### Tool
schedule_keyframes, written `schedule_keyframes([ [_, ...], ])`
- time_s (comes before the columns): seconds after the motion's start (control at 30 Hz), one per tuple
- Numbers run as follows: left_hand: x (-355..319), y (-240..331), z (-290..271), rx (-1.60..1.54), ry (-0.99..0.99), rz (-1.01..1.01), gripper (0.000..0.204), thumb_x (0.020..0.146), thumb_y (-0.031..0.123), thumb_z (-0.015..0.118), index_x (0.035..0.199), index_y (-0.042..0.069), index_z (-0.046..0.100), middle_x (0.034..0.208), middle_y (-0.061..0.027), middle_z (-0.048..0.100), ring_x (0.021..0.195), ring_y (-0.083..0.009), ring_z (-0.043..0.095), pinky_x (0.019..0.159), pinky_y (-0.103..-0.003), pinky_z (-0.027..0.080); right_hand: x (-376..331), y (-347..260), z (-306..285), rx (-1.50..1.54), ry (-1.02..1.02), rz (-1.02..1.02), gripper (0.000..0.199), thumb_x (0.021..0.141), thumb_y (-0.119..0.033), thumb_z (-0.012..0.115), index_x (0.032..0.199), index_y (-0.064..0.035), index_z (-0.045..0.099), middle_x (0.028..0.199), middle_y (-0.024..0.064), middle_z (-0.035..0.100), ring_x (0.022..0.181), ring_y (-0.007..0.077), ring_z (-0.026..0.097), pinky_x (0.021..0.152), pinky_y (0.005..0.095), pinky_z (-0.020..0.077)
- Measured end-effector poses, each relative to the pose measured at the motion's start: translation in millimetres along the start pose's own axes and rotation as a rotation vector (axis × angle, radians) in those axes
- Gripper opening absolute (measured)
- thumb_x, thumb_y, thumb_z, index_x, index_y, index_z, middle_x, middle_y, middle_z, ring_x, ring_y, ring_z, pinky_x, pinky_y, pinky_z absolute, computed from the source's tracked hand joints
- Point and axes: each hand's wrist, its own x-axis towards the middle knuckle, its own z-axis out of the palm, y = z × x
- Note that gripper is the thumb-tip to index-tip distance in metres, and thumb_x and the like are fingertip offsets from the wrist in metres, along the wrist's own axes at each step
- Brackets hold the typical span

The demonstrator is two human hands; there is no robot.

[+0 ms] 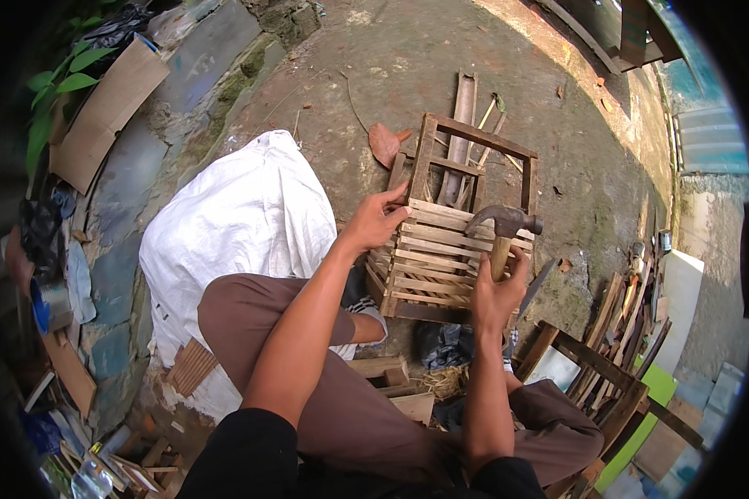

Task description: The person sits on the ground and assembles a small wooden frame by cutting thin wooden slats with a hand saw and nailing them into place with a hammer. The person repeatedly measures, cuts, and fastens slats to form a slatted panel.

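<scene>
In front of my legs stands a wooden slatted crate [429, 268], with thin pale slats in rows and a darker open frame rising at its far end. My left hand [374, 221] is closed on the crate's left edge, thumb and fingers pinching near the end of the uppermost slat. A claw hammer [508, 223] is gripped in my right hand [499, 287], fingers wrapped round its wooden handle. The hammer's metal head is raised over the right side of the slats. Whether a nail sits under my left fingers is too small to tell.
A large white sack [241, 208] lies left of the crate. Beyond it are a grooved wooden strip [462, 112] and a dry leaf [384, 145] on the ground. A blade [538, 284] shows right of the crate. Scrap wood [616, 320] is piled at right; cardboard [112, 112] leans at left.
</scene>
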Motion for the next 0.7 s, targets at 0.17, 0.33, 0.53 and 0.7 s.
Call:
schedule_keyframes([
  [0.17,-0.1,-1.2,-1.8,0.007,0.004,-0.016,0.064,0.099,0.009,0.071,0.157,0.0,0.046,0.121,-0.0108,0.072,0.105,-0.014,0.063,0.096,-0.03,0.051,-20.7,-4.2,11.0,0.213,-0.041,-0.056,0.047,0.103,-0.011,0.069,0.142,0.008,0.054,0.104,0.0136,0.072,0.086,0.0186,0.069,0.077,0.033,0.0557],
  [0.33,-1.4,-3.1,-14.0,0.061,-0.116,-0.077,0.085,0.094,0.026,0.079,0.163,0.003,0.035,0.139,-0.0176,0.063,0.127,-0.0228,0.058,0.111,-0.035,0.043,-27.1,-46.0,0.9,0.641,-0.5,0.322,0.046,0.113,-0.023,0.053,0.152,0.0004,0.047,0.082,-0.0024,0.054,0.062,0.0041,0.048,0.05,0.0209,0.0392],
  [0.53,-17.1,4.9,-10.9,0.34,-0.297,-0.088,0.123,0.077,0.049,0.091,0.167,0.003,0.021,0.165,-0.0235,0.036,0.153,-0.0332,0.035,0.125,-0.04,0.028,-32.1,-62.8,10.2,0.72,-0.566,0.218,0.038,0.115,-0.037,0.047,0.127,-0.0019,0.056,0.089,0.0034,0.059,0.056,0.0063,0.05,0.045,0.0223,0.0411],
  [0.7,-13.7,8.8,-11.5,0.283,-0.304,-0.121,0.118,0.073,0.05,0.094,0.161,0.001,0.033,0.163,-0.0253,0.038,0.153,-0.0365,0.035,0.126,-0.042,0.029,-35.0,-55.2,33.1,0.569,-0.409,-0.02,0.031,0.114,-0.02,0.047,0.127,0.0062,0.057,0.074,0.0022,0.056,0.059,0.0088,0.048,0.052,0.0272,0.0386],
])
